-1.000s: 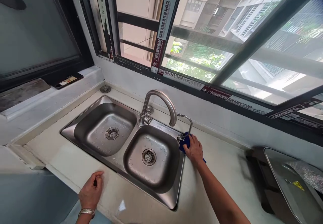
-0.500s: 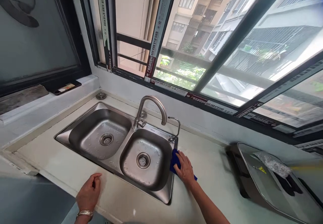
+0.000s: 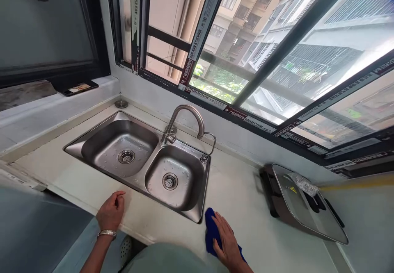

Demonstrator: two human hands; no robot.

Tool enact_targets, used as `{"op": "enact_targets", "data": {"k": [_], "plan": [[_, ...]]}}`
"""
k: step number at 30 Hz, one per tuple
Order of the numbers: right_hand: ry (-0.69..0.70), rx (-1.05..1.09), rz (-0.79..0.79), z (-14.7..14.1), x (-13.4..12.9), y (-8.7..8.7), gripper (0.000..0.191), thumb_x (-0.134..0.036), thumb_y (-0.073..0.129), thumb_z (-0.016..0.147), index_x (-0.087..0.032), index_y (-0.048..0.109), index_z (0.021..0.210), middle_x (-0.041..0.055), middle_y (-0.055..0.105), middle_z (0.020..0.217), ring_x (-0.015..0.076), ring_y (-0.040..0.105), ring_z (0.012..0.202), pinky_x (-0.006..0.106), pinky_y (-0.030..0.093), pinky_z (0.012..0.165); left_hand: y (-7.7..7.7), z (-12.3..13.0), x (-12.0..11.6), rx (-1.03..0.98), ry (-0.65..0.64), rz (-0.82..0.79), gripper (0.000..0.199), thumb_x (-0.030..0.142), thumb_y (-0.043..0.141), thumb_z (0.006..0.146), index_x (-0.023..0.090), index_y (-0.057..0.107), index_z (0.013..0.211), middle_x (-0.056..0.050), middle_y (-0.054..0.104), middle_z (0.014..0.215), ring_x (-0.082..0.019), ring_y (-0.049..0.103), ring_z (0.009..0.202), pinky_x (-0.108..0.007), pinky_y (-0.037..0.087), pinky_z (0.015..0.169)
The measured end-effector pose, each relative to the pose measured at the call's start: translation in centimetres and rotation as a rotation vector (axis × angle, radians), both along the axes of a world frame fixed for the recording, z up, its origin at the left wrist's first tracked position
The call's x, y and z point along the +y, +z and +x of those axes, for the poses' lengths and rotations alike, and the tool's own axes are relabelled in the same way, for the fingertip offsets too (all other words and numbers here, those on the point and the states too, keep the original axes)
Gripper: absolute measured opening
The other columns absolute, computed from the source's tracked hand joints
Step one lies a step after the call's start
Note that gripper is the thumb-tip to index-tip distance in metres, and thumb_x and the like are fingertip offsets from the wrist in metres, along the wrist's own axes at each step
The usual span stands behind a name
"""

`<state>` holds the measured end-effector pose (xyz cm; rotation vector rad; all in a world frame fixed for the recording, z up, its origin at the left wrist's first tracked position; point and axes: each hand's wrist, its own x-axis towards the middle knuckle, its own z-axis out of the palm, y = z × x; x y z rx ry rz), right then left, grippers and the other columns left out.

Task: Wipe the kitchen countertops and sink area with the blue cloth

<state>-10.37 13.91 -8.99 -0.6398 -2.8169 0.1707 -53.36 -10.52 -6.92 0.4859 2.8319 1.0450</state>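
Cloth (image 3: 211, 235) lies on the counter (image 3: 246, 224) beside the sink's (image 3: 139, 179) near right corner, under a flat right hand (image 3: 226, 240), thumb apart; the left hand (image 3: 111, 212) curls loosely. Drops (image 3: 166, 169) dot the sink, seemingly unwiped; counter progress is unclear.

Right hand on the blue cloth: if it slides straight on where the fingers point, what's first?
The right hand would probably meet the sink's right rim; exact depth and angle are unclear.
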Motion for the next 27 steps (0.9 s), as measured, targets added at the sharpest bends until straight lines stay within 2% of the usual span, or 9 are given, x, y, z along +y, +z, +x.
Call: {"op": "enact_targets", "data": {"k": [3, 6, 11, 14, 20, 27], "plan": [[0.041, -0.046, 0.011, 2.8, -1.8, 0.6, 0.071, -0.036, 0.043, 0.089, -0.018, 0.023, 0.155, 0.0136, 0.034, 0.16, 0.0323, 0.033, 0.147, 0.054, 0.045, 0.112, 0.0, 0.0, 0.1, 0.004, -0.016, 0.015, 0.042, 0.036, 0.035, 0.088, 0.02, 0.073, 0.097, -0.005, 0.066, 0.064, -0.017, 0.053, 0.059, -0.029, 0.032, 0.056], [0.004, -0.072, 0.046, 3.4, -3.1, 0.5, 0.073, -0.036, 0.043, 0.088, -0.018, 0.021, 0.155, 0.0139, 0.034, 0.16, 0.0324, 0.034, 0.146, 0.053, 0.046, 0.111, 0.2, 0.1, 0.1, -0.002, -0.007, 0.002, 0.041, 0.037, 0.037, 0.088, 0.021, 0.074, 0.097, -0.003, 0.064, 0.061, -0.016, 0.052, 0.057, -0.029, 0.031, 0.055], [-0.253, -0.037, 0.083, -0.3, -4.2, -0.4, 0.075, -0.03, 0.041, 0.089, -0.019, 0.013, 0.157, 0.0153, 0.031, 0.16, 0.0323, 0.032, 0.147, 0.058, 0.042, 0.113, 0.0, 0.1, 0.2, 0.019, -0.005, -0.001, 0.04, 0.035, 0.038, 0.087, 0.02, 0.074, 0.096, -0.005, 0.067, 0.065, -0.017, 0.053, 0.059, -0.028, 0.032, 0.056], [-0.373, -0.041, 0.097, -3.3, -3.9, -0.6, 0.075, -0.029, 0.04, 0.09, -0.017, 0.009, 0.158, 0.0174, 0.03, 0.16, 0.0333, 0.028, 0.148, 0.061, 0.037, 0.115, -0.5, 0.1, 0.2, 0.044, -0.01, -0.004, 0.04, 0.035, 0.038, 0.088, 0.02, 0.074, 0.094, -0.004, 0.067, 0.062, -0.017, 0.053, 0.058, -0.028, 0.032, 0.055], [-0.409, -0.037, 0.087, -7.5, 0.3, -0.3, 0.072, -0.032, 0.037, 0.091, -0.016, 0.012, 0.157, 0.0177, 0.033, 0.159, 0.0306, 0.027, 0.149, 0.059, 0.033, 0.116, -0.5, 0.1, 0.3, 0.019, 0.031, 0.009, 0.032, 0.032, 0.042, 0.088, 0.023, 0.071, 0.095, -0.002, 0.069, 0.068, -0.016, 0.058, 0.064, -0.027, 0.036, 0.059], [-0.537, -0.037, 0.043, -12.1, 8.2, -0.6, 0.069, -0.039, 0.036, 0.089, -0.008, 0.029, 0.15, 0.0199, 0.038, 0.155, 0.0289, 0.028, 0.148, 0.053, 0.028, 0.119, 0.9, 0.3, 0.7, -0.083, 0.107, -0.09, 0.033, 0.033, 0.041, 0.089, 0.024, 0.071, 0.099, -0.002, 0.068, 0.069, -0.015, 0.054, 0.062, -0.027, 0.035, 0.06]]}}
